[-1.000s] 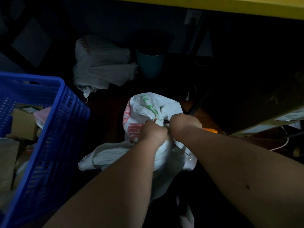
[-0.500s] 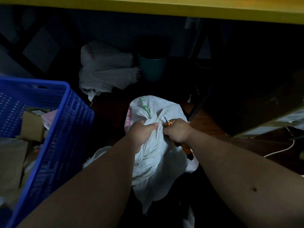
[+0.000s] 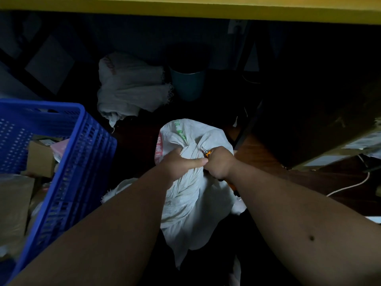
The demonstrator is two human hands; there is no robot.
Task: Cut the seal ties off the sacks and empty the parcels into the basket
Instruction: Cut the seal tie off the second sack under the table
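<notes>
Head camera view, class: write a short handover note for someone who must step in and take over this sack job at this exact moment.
Left hand: gripping the gathered neck of the white sack.
Right hand: holding orange-handled cutters, tips at the neck where the tie should be; the tie itself is too dim to see.
Blue basket: beside the left arm, already holding boxes and parcels.
A crumpled sack lies farther back, apparently emptied.
Done: apparently one sack.
Left: cut this tie, tip the parcels into the basket.
</notes>
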